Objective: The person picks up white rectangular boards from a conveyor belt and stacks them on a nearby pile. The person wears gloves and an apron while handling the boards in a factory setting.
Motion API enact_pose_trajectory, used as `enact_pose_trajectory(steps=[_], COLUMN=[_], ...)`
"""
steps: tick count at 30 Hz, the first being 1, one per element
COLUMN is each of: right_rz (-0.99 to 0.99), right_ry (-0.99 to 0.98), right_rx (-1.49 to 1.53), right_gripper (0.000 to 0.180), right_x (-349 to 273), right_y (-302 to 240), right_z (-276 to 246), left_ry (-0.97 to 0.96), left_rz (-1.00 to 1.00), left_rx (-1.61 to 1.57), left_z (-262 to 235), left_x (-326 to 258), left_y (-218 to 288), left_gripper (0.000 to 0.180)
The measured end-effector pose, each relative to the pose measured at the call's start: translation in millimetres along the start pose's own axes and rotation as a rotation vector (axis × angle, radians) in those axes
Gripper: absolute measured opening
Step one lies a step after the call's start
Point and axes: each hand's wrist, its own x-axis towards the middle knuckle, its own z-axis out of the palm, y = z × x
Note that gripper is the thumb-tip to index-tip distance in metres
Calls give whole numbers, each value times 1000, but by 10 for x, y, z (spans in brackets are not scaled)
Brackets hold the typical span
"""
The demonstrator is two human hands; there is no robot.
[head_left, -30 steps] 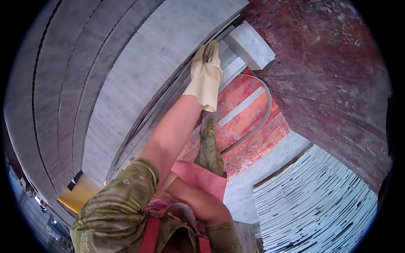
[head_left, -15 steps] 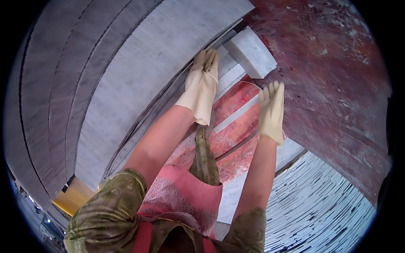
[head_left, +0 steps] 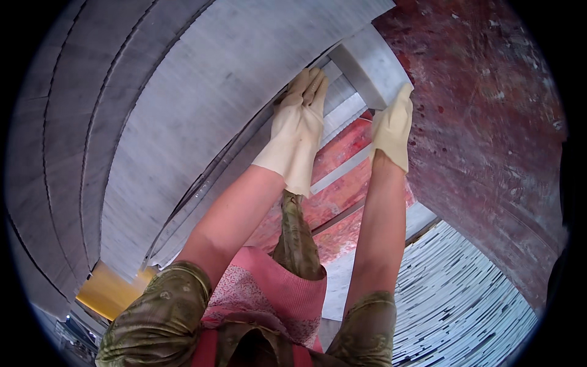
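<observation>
My left hand (head_left: 298, 128), in a cream rubber glove, lies along the edge of a big pale grey slab (head_left: 232, 67). Its fingers are stretched out and touch the narrow strip beside that edge; nothing is visible in the hand. To the right of its fingertips sits a smooth, whitish grey rectangular block (head_left: 373, 58), which looks like stone. My right hand (head_left: 392, 127), gloved the same way, rests against the near end of this block. Its fingers are extended up along the block's right corner and do not wrap round it.
A red-stained upright surface (head_left: 483, 116) rises on the right. Red-stained panels with pale strips (head_left: 342, 171) lie between my arms. Several grey slabs (head_left: 67, 153) lean in layers at left. A stack of thin pale sheets (head_left: 458, 300) fills the lower right; something yellow (head_left: 113, 290) shows lower left.
My right hand has moved forward from just below the block to its near end and now touches it. The left hand stays by the slab edge. The view has shifted slightly.
</observation>
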Motion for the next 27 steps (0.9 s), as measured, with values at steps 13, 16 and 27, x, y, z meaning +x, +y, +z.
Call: enact_pose_trajectory(steps=[13, 16, 27], right_rz=[57, -87, 19], right_ry=[-543, -1370, -1466], right_rx=[-673, -1071, -648], right_gripper=[34, 22, 27], right_x=[-2320, -2996, -3501], right_y=[-389, -817, -316], right_z=[-42, 347, 957], left_ry=[-21, -72, -212], left_rz=[-188, -321, -403], left_rx=[573, 770, 1454], left_z=[-138, -132, 78], left_x=[-39, -151, -508], left_y=[340, 444, 642], left_gripper=[54, 58, 53])
